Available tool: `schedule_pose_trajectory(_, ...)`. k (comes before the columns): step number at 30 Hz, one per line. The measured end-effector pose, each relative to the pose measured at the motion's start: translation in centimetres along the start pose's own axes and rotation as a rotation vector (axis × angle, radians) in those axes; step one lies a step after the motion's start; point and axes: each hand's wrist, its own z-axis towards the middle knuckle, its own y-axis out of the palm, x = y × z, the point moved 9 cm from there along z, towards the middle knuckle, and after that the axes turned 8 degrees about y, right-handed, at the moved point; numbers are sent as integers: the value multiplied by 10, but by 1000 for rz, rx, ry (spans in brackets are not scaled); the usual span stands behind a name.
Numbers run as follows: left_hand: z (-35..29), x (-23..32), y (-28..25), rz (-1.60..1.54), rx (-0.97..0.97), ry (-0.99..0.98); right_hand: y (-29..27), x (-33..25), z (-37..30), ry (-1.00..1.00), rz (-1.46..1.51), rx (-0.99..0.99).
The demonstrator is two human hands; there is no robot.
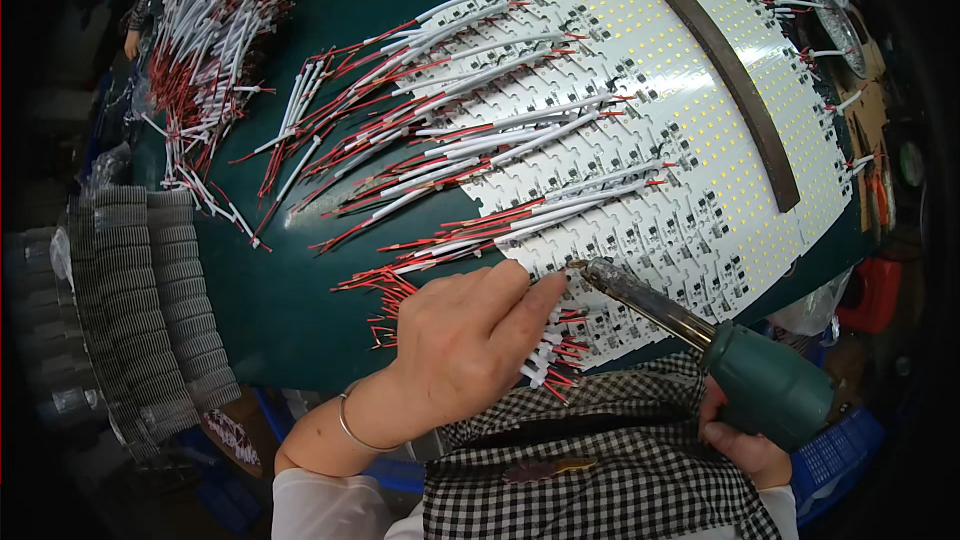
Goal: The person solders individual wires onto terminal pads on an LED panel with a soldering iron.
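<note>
My left hand (462, 345) is closed, thumb and forefinger pinched at the near edge of a white LED circuit board sheet (620, 250). A bundle of red-and-white wires (548, 360) sticks out from under this hand on both sides. Closed round a soldering iron (770, 380) with a thick green body, my right hand (750, 452) is partly hidden behind it. The iron's metal tip meets the board right beside my left fingertips. Whatever lies exactly between those fingertips is too small to make out. Rows of wires (560, 120) lie across the board, reaching left past its edge.
A curved dark bar (720, 70) rests on the board's right part. Back left on the green table (265, 285) sits a heap of red-and-white wires (205, 50). Stacked grey ribbed strips (145, 310) stand at the left edge. A red object (872, 295) is at right.
</note>
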Motion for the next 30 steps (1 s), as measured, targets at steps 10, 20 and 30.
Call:
schedule_pose_trajectory(10,0,1,1,4,-14,26,-2,-40,1,-267,415,80)
schedule_pose_trajectory(20,0,-2,1,-28,10,27,-10,-20,-4,-158,296,59)
schedule_pose_trajectory(30,2,-9,8,-173,-59,59,-35,17,-23,-54,234,195)
